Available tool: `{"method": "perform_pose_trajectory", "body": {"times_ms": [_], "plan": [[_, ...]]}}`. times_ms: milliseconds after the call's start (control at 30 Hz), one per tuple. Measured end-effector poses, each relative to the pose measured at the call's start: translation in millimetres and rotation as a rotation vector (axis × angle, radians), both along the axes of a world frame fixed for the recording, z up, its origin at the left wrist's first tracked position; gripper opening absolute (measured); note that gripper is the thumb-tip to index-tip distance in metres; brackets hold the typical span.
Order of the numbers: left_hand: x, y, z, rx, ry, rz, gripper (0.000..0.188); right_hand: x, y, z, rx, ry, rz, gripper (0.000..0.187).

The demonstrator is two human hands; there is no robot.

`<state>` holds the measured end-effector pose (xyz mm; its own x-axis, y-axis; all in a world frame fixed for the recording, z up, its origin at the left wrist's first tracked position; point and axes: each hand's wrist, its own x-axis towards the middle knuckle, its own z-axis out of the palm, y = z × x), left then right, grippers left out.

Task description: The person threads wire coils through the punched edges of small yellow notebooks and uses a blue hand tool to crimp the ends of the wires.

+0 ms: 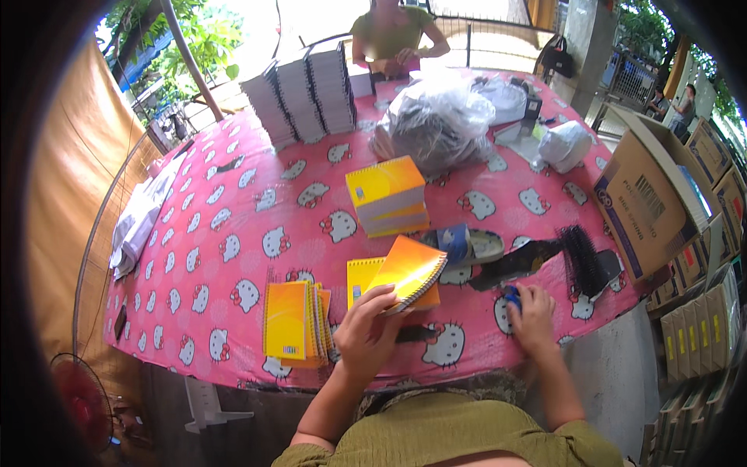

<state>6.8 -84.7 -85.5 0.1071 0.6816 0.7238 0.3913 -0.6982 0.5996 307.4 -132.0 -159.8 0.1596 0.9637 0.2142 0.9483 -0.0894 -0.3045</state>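
My left hand [364, 331] is closed on an orange-and-yellow spiral notebook [412, 268], its coil edge facing right. The notebook is tilted above another yellow notebook [359, 274] lying on the table. Near the front edge, my right hand [533, 319] rests with its fingers curled round a small blue object [511, 296], mostly covered, so its kind does not show. Left of my left hand sits a fanned pile of yellow spiral notebooks [286, 323]. A taller stack of yellow notebooks [387, 187] stands farther back.
Black plastic binding coils [580, 261] lie right of a blue-and-white slipper [465, 245]. Tall stacks of bound pads [299, 97] and a clear plastic bag [436, 117] stand at the back. Cardboard boxes [650, 202] flank the right edge. Across the table is another person [393, 39].
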Motion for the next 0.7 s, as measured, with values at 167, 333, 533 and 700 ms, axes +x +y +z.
{"method": "perform_pose_trajectory", "body": {"times_ms": [167, 333, 533, 700], "plan": [[11.7, -10.9, -4.1, 0.05, -0.029, 0.027, 0.029, -50.5, -8.0, 81.1, 0.134, 0.535, 0.437, 0.041], [16.7, -10.3, -4.4, 0.116, -0.034, 0.019, 0.031, -84.2, -9.0, 104.5, 0.293, 0.466, 0.62, 0.045], [13.3, -13.3, -7.8, 0.154, -0.011, 0.027, 0.03, -84.1, 0.0, 99.9, -0.18, 0.975, 0.574, 0.036], [6.0, -9.2, 3.4, 0.206, -0.017, 0.005, 0.021, -76.7, 10.0, 75.8, -0.602, 1.629, 0.585, 0.036]]}}
